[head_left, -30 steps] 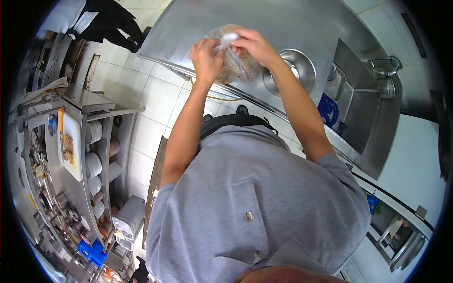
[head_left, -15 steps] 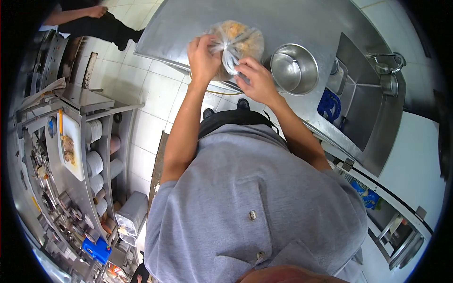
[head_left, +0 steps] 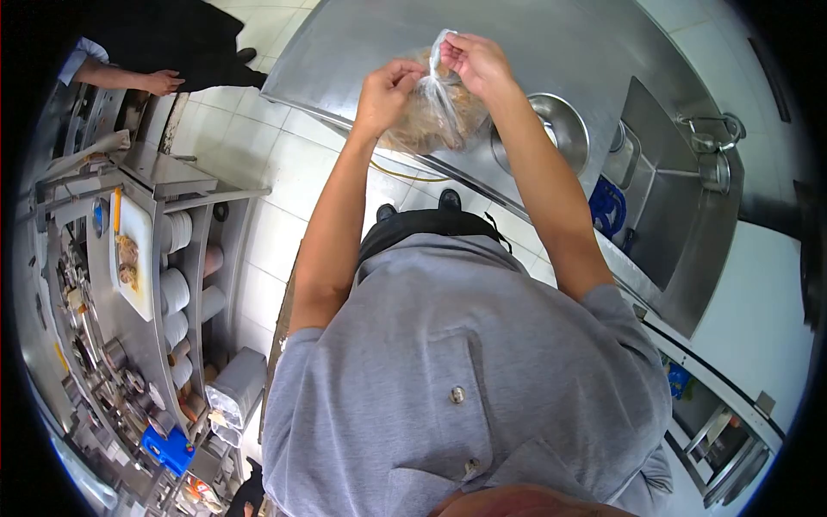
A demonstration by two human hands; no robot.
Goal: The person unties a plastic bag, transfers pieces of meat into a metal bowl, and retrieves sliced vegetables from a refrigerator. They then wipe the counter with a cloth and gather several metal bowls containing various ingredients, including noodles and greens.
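Right hand [head_left: 479, 67] pinches the clear plastic bag [head_left: 422, 125] by its twisted neck. Left hand [head_left: 385, 99] has fingers curled at the neck's base; can't tell from here if they grip. Bag sits on the steel counter [head_left: 551, 43], right at the near edge. Metal pot [head_left: 570, 133] just beside it, right; sink [head_left: 655, 202] farther right. Counter surface extends beyond the bag and left to the corner.

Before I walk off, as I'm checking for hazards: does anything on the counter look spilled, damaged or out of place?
No spill or damage stands out. At most, the clear bag sits close to the front edge of the steel counter and could perhaps slip off.
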